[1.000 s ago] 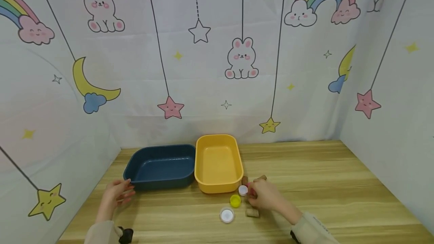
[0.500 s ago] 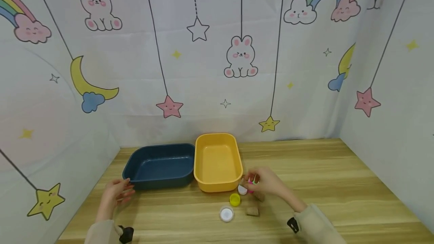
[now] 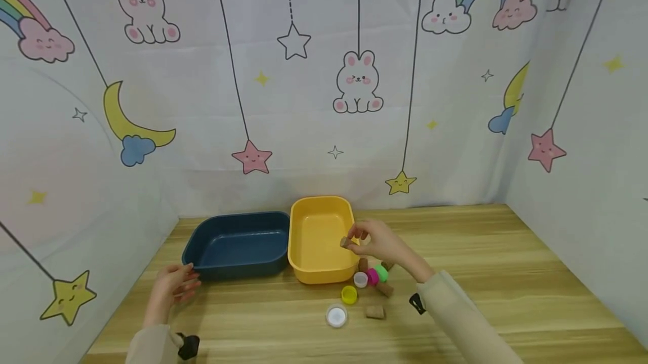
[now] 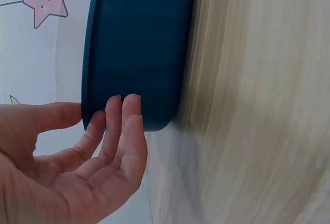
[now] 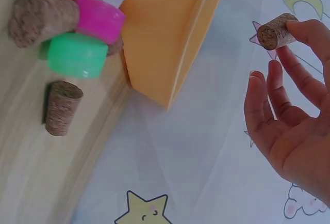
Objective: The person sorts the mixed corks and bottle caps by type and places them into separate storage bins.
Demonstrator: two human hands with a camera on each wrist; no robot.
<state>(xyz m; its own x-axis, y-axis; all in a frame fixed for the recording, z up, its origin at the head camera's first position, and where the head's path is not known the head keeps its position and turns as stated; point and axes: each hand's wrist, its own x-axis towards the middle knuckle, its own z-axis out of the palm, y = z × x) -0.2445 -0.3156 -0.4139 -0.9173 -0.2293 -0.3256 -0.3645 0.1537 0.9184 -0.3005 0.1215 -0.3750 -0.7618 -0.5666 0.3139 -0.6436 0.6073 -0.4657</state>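
Between thumb and forefinger, my right hand (image 3: 377, 240) pinches a small cork (image 5: 276, 32) over the right side of the yellow bin (image 3: 298, 271). Its other fingers are loosely bent. My left hand (image 3: 174, 285) is at the near left corner of the dark blue bin (image 3: 243, 271); in the left wrist view the thumb and forefinger hold its rim, with the other fingers by the outer wall. Beside the yellow bin lie several more corks (image 3: 375, 312), a magenta cap (image 5: 100, 20), a green cap (image 5: 77, 55) and a white cap (image 3: 360, 279).
A yellow cap (image 3: 349, 295) and a round clear-edged lid (image 3: 336, 316) lie nearer the front of the wooden table (image 3: 481, 274). Both bins stand side by side near the printed cloth backdrop (image 3: 314, 127), which also rises at left and right.
My right hand has lifted a cork from the pile and carried it up and left over the yellow bin. The green and magenta caps are uncovered. My left hand stays at the blue bin.
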